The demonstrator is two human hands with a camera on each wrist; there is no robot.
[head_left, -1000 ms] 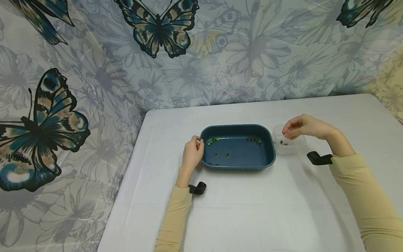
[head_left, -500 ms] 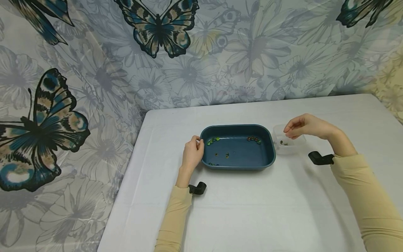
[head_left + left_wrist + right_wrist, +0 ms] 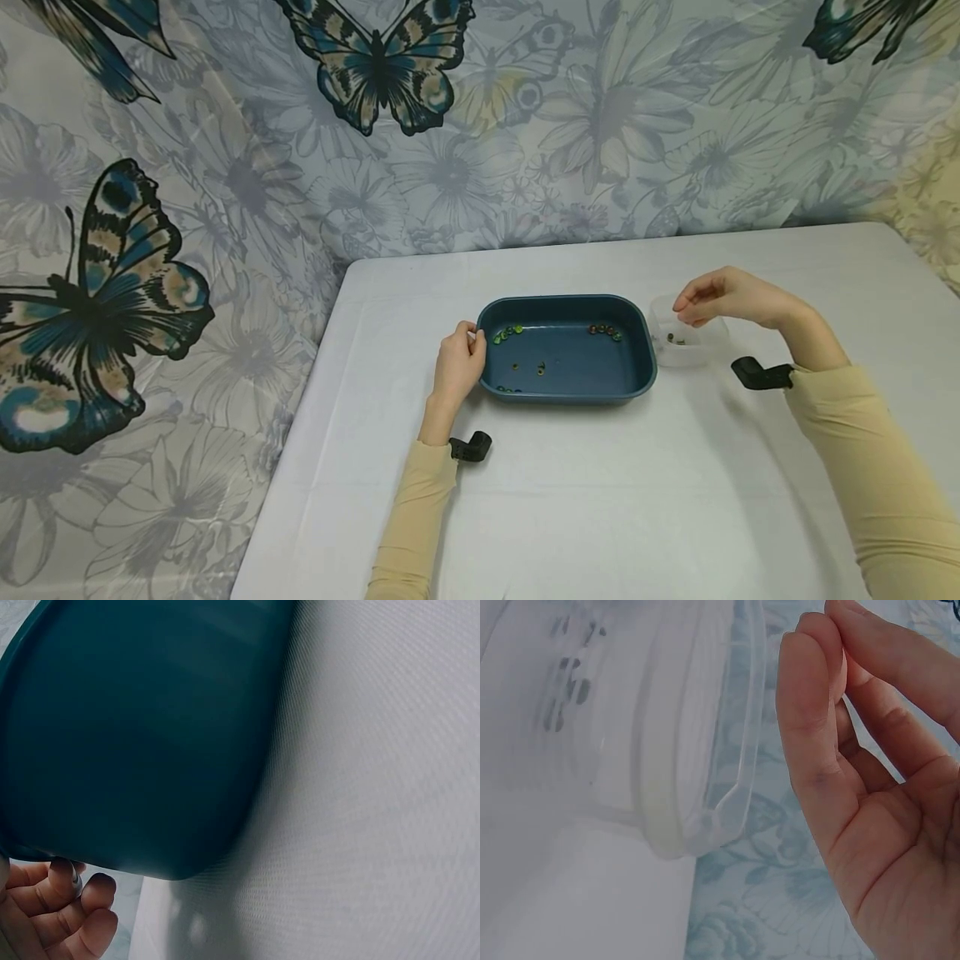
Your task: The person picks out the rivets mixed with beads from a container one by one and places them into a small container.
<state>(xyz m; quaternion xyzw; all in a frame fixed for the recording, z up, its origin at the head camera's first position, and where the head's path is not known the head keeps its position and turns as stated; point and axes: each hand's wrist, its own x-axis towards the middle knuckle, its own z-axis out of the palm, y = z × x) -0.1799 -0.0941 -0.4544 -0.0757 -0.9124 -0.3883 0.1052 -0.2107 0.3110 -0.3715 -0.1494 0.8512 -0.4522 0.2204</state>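
A dark blue rectangular tray (image 3: 577, 367) stands on the table with small green and reddish-brown beads (image 3: 603, 331) along its inner edges and a few on its floor. My left hand (image 3: 459, 360) grips the tray's left rim; in the left wrist view its curled fingers (image 3: 96, 892) show below the tray wall. Over a clear plastic container (image 3: 686, 354) hovers my right hand (image 3: 731, 298), fingers bent and tips close together. I cannot tell whether a bead is hidden between those fingertips. Several small dark beads (image 3: 574, 682) lie in the container.
A white cloth covers the table (image 3: 585, 492). Behind and to the left hangs a curtain (image 3: 442, 175) printed with flowers and butterflies. The clear container stands close against the tray's right end. Black cameras (image 3: 471, 447) are worn on both wrists.
My right hand has shifted only slightly above the clear container. The left hand, tray and beads keep their places.
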